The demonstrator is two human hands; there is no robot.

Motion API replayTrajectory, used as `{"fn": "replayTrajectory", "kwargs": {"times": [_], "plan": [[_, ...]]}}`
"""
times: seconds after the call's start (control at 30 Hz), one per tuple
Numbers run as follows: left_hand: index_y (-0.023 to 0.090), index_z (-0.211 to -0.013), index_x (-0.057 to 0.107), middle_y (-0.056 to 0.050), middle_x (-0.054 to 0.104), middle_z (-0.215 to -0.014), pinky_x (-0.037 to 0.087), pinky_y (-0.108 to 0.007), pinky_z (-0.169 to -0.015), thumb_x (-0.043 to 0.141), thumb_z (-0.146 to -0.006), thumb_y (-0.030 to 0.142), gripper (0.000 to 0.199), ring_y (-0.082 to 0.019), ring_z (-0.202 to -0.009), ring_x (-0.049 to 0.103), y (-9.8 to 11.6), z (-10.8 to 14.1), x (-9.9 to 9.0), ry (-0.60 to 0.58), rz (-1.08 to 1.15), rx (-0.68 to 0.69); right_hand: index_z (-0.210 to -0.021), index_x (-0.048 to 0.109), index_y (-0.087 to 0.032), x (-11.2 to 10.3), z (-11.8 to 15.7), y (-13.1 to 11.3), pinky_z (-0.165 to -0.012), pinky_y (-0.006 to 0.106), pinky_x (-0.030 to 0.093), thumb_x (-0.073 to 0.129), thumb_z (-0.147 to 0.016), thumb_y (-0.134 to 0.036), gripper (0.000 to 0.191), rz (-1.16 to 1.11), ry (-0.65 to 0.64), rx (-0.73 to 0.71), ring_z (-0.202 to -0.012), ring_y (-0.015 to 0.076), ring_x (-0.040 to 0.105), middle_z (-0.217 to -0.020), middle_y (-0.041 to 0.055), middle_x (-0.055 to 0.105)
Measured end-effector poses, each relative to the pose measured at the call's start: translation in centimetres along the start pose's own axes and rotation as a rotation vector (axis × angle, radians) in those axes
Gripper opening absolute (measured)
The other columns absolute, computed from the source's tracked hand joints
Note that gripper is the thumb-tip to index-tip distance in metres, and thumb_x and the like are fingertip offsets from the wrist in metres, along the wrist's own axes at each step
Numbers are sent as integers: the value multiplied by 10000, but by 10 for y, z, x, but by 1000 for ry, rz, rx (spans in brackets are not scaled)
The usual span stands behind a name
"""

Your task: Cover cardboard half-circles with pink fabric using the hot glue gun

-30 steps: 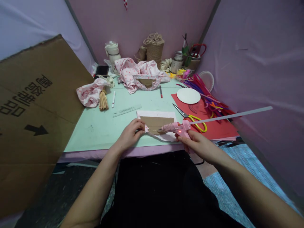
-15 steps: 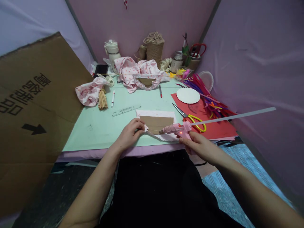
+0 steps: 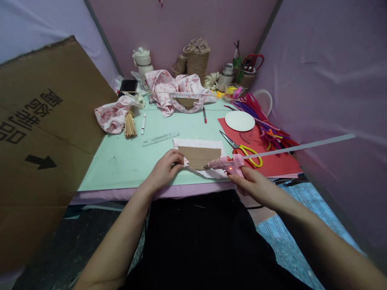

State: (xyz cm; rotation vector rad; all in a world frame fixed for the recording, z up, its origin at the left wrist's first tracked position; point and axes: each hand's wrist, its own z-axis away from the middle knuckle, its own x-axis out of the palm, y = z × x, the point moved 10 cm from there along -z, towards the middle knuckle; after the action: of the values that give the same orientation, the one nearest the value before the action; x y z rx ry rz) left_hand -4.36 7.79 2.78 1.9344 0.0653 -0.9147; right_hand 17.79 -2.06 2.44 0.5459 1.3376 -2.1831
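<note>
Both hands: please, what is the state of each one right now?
Left hand: closed, pinching the cloth at the cardboard's left end.
Right hand: closed around the pink glue gun.

The left hand [image 3: 165, 168] is pinched — the right hand [image 3: 256, 184] curled to grip.

I'm gripping a pink glue gun [image 3: 229, 164] and pinching white fabric [image 3: 198, 143] with pinkish marks; at two o'clock, paper [image 3: 279, 162] is showing red, at eleven, bundled cloth [image 3: 112, 117] is showing pink-and-white patterning.
</note>
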Motion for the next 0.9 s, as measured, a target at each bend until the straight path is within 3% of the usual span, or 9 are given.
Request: {"fn": "replayTrajectory", "kwargs": {"times": [0.33, 0.6, 0.7, 0.83, 0.9], "plan": [[211, -843, 573, -64, 594, -1101, 475, -390, -937, 538, -863, 155, 69, -201, -1047, 581, 0, 0, 0, -7, -5, 4, -687, 485, -230, -15, 2, -5, -490, 289, 366, 504, -808, -547, 339, 29, 61, -25, -498, 153, 449, -538, -12, 491], [204, -832, 569, -58, 595, -1081, 476, -378, -926, 541, -858, 138, 76, -193, -1034, 585, 1, 0, 0, 3, 6, 6, -780, 570, -217, -23, -1, -7, -604, 322, 430, 506, -824, -480, 275, 121, 105, -51, -599, 221, 547, -555, 13, 510], [206, -842, 573, -61, 595, -1094, 478, -386, -930, 536, -866, 143, 78, -197, -1045, 585, 1, 1, 0, -3, 5, -2, -845, 613, -212, -26, -2, -14, -700, 351, 465, 503, -850, -439, 252, 214, 114, -109, -734, 269, 611, -665, 58, 594], [207, -843, 576, -63, 594, -1087, 477, -384, -933, 538, -866, 142, 79, -200, -1042, 585, 0, 0, 0, 3, 12, 8, -1091, 624, -237, -30, 2, -34, -866, 386, 461, 520, -855, -329, 274, 259, 164, -271, -1013, 306, 618, -1036, 90, 675], [205, -851, 582, -65, 596, -1077, 478, -383, -930, 541, -869, 146, 74, -199, -1028, 585, -1, -1, -1, 5, 13, 17, -1154, 602, -234, -36, 4, -34, -868, 399, 458, 527, -854, -315, 320, 220, 232, -268, -1030, 304, 615, -1098, 89, 670]]}}
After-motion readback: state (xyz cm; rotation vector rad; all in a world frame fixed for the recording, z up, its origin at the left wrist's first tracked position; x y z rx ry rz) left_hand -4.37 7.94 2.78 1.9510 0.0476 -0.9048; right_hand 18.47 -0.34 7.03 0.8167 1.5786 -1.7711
